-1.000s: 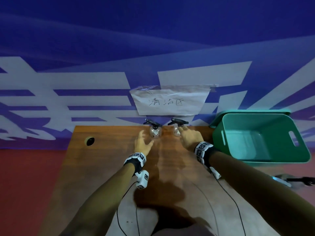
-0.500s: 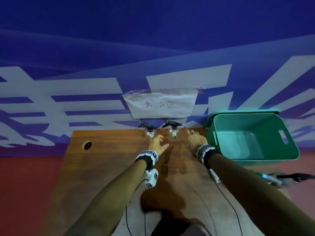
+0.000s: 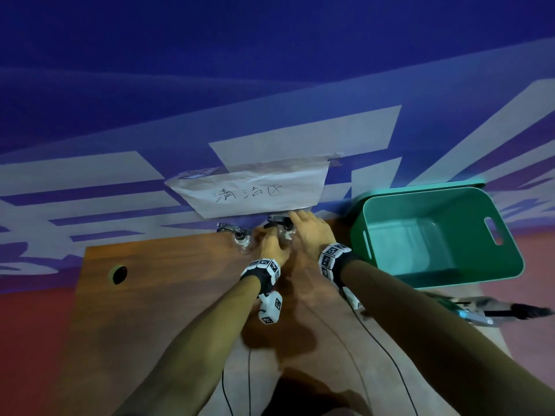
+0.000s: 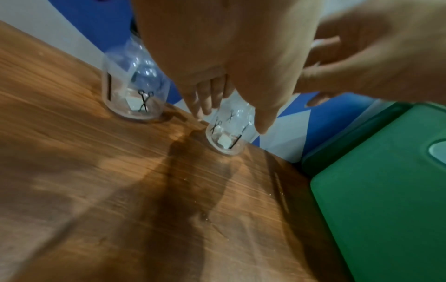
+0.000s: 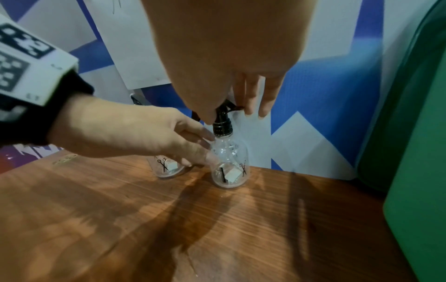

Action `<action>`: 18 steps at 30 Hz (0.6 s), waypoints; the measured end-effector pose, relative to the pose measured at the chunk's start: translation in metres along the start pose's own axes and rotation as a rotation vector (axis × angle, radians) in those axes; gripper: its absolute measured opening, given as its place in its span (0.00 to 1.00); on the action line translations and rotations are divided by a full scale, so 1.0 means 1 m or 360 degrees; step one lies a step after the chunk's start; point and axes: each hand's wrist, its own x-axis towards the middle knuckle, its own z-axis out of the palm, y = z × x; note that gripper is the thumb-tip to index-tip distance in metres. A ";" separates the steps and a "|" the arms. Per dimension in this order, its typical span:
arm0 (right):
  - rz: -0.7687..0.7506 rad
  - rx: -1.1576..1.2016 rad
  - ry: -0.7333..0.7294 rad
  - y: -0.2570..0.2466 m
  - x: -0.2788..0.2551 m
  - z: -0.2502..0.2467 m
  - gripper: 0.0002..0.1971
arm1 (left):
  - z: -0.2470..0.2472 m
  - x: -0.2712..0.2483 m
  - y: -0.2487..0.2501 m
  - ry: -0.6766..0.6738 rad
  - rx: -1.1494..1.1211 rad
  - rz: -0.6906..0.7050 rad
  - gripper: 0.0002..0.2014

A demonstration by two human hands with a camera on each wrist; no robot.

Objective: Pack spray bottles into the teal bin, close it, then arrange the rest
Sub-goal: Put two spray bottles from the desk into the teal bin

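Observation:
Two clear spray bottles with black trigger heads stand side by side at the far edge of the wooden table (image 3: 150, 310). My left hand (image 3: 271, 243) has its fingers (image 5: 202, 145) on one side of the right bottle (image 5: 229, 162) and its thumb (image 4: 263, 118) on the other side, round the bottle's shoulder. Directly over that bottle's trigger head, my right hand (image 3: 309, 232) is held with its fingers (image 5: 253, 99) straight. The left bottle (image 3: 241, 238) stands free. An open, empty teal bin (image 3: 420, 195) sits just right of my hands.
A teal lid (image 3: 450, 185) leans behind the bin against the blue wall. A taped paper sign (image 3: 252, 192) hangs just above the bottles. The table has a cable hole (image 3: 119, 274) at the left. A dark brush-like tool (image 3: 510, 312) lies at the right.
Both hands moved forward and closed in on the right bottle. The left hand shifted right from beside the left bottle, and the right hand came over the trigger head.

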 end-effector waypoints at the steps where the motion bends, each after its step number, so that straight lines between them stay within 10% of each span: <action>1: -0.0025 -0.0002 0.0007 -0.001 0.002 0.002 0.26 | 0.002 0.003 0.001 0.0002 0.0017 0.0012 0.20; 18: 0.0074 0.0074 -0.0263 -0.009 0.026 0.014 0.16 | 0.004 0.028 -0.005 -0.0007 0.0180 0.0055 0.06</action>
